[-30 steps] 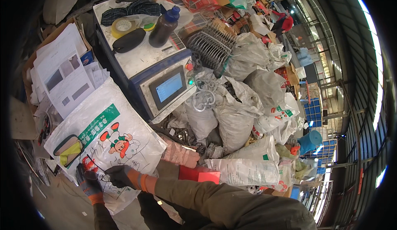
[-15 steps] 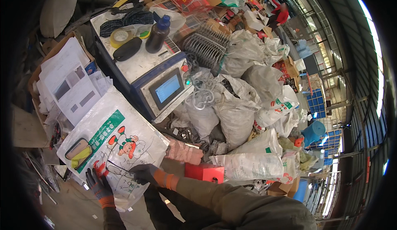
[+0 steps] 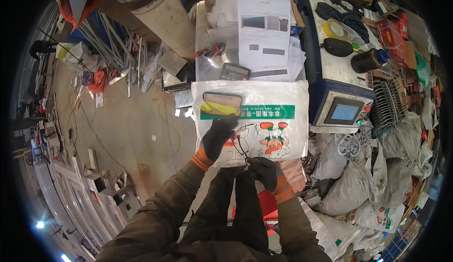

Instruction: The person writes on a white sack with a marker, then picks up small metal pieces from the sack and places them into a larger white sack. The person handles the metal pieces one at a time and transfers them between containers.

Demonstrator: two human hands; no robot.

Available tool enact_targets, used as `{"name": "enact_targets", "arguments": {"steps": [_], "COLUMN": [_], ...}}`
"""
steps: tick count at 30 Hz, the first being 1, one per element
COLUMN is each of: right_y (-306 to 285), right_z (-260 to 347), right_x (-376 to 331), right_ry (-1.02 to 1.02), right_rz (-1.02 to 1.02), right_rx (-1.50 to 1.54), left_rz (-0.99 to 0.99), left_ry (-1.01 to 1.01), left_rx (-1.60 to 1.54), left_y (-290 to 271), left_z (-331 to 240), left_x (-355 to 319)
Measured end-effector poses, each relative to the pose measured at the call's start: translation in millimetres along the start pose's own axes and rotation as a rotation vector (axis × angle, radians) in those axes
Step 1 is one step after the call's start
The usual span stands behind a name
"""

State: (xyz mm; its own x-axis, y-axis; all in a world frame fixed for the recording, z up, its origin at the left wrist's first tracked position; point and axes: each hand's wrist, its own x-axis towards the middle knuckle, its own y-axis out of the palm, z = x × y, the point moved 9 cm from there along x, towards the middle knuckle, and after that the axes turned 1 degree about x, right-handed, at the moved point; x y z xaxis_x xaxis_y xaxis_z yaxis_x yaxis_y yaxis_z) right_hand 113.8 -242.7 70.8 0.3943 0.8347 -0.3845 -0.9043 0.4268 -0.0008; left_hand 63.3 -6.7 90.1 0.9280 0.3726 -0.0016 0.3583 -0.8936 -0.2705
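Observation:
A white printed plastic sack (image 3: 297, 139) with a green band and a cartoon figure lies spread in front of me. My right hand (image 3: 264, 172), in a dark glove with an orange cuff, is closed at the sack's near edge. It pinches a thin black pair of eyeglasses (image 3: 242, 147); the lenses are hard to make out. My left hand (image 3: 220, 137), gloved the same way, rests on the sack with fingers stretched out, just below a yellow cloth (image 3: 219, 108). That cloth lies partly in an open glasses case (image 3: 225, 98).
Beyond the sack are a calculator (image 3: 235, 72) and a box of papers (image 3: 264, 38). A machine with a screen (image 3: 343, 111) stands at right, carrying tape (image 3: 334, 29) and a dark bottle (image 3: 368, 61). Filled sacks (image 3: 351, 186) crowd the right; metal frames (image 3: 85, 182) lie left.
My view has swung left, bringing the floor and metal frames into sight. My left hand has moved up toward the yellow cloth. My right hand still holds the eyeglasses near the sack's edge.

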Motion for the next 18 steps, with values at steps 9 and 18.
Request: {"name": "enact_targets", "arguments": {"steps": [9, 18], "right_y": [15, 43], "right_z": [41, -61], "right_x": [-11, -50], "right_ry": [-0.126, 0.266], "right_rz": [-0.004, 0.067], "right_rx": [-0.125, 0.044], "left_rz": [0.018, -0.196], "left_ry": [-0.475, -0.334], "left_rx": [-1.076, 0.362], "left_y": [52, 17], "left_z": [11, 72], "left_x": [-57, -154]}}
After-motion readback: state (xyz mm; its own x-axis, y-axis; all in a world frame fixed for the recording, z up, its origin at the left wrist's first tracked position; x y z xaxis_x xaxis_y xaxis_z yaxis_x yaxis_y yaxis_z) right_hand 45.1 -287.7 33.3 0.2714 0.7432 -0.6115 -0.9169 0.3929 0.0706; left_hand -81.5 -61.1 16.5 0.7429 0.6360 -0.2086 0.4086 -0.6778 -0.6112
